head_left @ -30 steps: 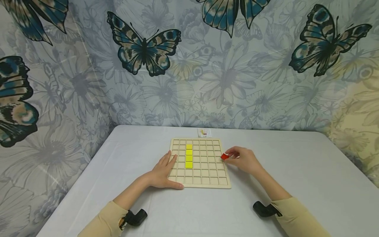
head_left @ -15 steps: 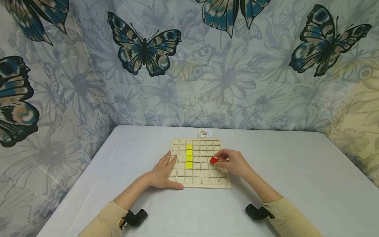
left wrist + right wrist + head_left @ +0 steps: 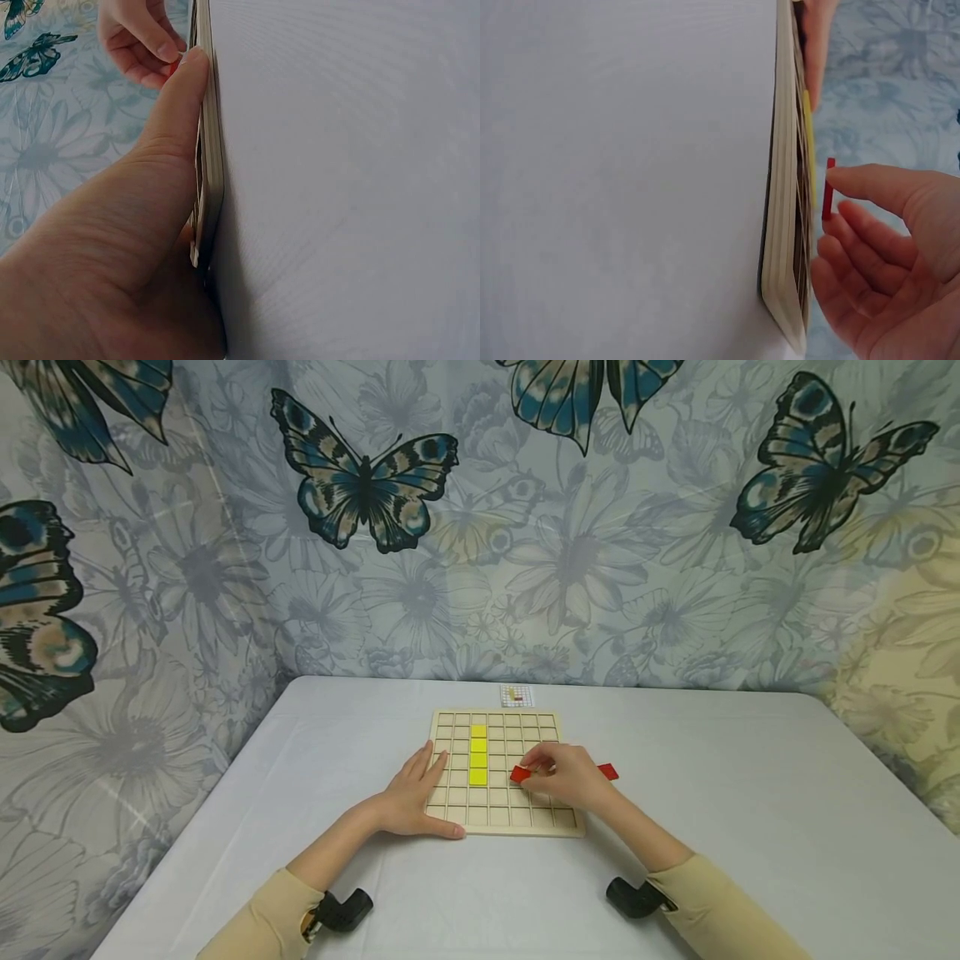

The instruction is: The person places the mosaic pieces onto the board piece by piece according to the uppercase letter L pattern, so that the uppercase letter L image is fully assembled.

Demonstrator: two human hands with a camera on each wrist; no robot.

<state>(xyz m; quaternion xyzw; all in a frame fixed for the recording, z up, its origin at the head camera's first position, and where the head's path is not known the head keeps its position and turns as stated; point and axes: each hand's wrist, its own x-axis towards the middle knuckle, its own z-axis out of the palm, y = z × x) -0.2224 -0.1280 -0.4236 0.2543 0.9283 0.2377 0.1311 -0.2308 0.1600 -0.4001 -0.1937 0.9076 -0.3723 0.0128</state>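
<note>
A square wooden grid board (image 3: pixel 506 832) lies on the table, with several yellow square tiles (image 3: pixel 478 760) in a column left of its middle. My left hand (image 3: pixel 408 793) rests spread along the board's left side, its thumb on the front edge; the left wrist view shows that thumb (image 3: pixel 176 112) lying against the board's rim. Between thumb and fingertips my right hand (image 3: pixel 566 774) pinches a red square tile (image 3: pixel 519 774), held over the board right of the yellow column. In the right wrist view this red tile (image 3: pixel 829 189) appears edge-on, apart from the board's surface.
Another red tile (image 3: pixel 608 772) lies on the table right of the board, partly hidden behind my right hand. A small printed grid card (image 3: pixel 517 696) lies beyond the board's far edge. White cloth covers the table (image 3: pixel 712 760), and a butterfly-patterned curtain (image 3: pixel 585 568) hangs behind it.
My right hand has moved left from the board's right edge to over the grid, carrying the red tile. Another red tile has come into sight behind it. The left hand has stayed put.
</note>
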